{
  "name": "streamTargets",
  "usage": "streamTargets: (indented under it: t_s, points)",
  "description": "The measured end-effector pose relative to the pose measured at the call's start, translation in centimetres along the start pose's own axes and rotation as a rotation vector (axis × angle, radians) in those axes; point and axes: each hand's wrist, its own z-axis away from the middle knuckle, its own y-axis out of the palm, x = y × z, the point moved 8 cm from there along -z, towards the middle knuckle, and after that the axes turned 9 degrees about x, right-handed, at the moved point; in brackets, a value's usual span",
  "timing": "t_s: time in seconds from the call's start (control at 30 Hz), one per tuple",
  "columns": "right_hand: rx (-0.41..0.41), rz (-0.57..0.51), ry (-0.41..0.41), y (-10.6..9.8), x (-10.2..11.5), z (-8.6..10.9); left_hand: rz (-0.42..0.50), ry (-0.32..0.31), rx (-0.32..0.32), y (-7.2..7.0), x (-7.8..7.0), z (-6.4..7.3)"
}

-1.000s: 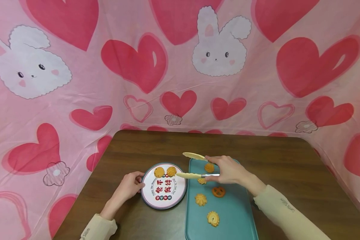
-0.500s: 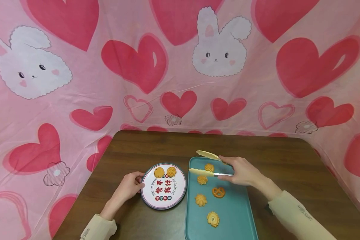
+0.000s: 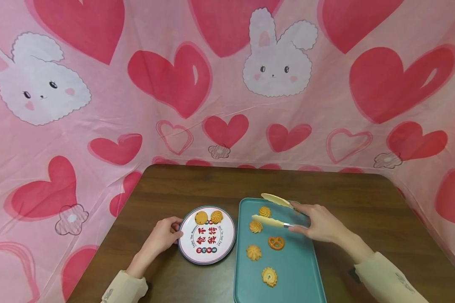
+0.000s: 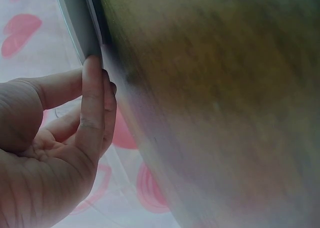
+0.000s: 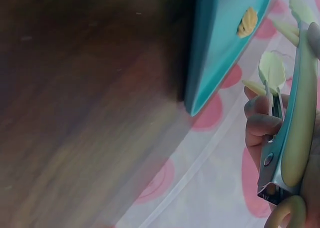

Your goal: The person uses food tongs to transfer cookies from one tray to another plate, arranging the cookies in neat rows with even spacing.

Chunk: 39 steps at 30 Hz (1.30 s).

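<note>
My left hand [image 3: 163,234] pinches the left rim of a round white plate [image 3: 221,248] with red lettering; the left wrist view shows its fingers at the plate's edge [image 4: 82,32]. Near the plate's far side lie a round cookie [image 3: 201,217] and a swirled cookie [image 3: 216,216]. My right hand [image 3: 322,223] grips pale yellow-tipped tongs [image 3: 269,221], whose arms are spread with nothing between them. The tips hover above the far end of a teal tray [image 3: 297,273], close to two swirled cookies [image 3: 264,211]. In the right wrist view the tongs' handle [image 5: 300,133] lies in the palm.
Nearer on the tray are a pretzel-shaped cookie [image 3: 276,243], a flower-shaped cookie [image 3: 253,252] and a ridged round cookie [image 3: 269,276]. Plate and tray stand side by side on a dark wooden table [image 3: 197,185]. A pink heart-and-rabbit cloth [image 3: 227,92] hangs behind.
My right hand has carried the spread tongs rightward, from beside the plate's cookies to over the tray's far end. The left hand, plate and cookies have stayed put.
</note>
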Motion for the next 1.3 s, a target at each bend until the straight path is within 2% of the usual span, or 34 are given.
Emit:
streamTargets:
  t_s: [0.67,1.03,1.3]
  points:
    - [-0.006,0.054,0.057,0.6,-0.1,7.2,-0.013,-0.008,0.014,-0.1,-0.1,0.0]
    - [-0.068,0.09,0.012,0.6,1.0,9.1,-0.005,-0.015,0.007,-0.1,-0.1,0.0]
    - [-0.041,0.086,-0.012,1.2,1.7,9.6,-0.027,-0.012,0.015,-0.1,-0.2,0.1]
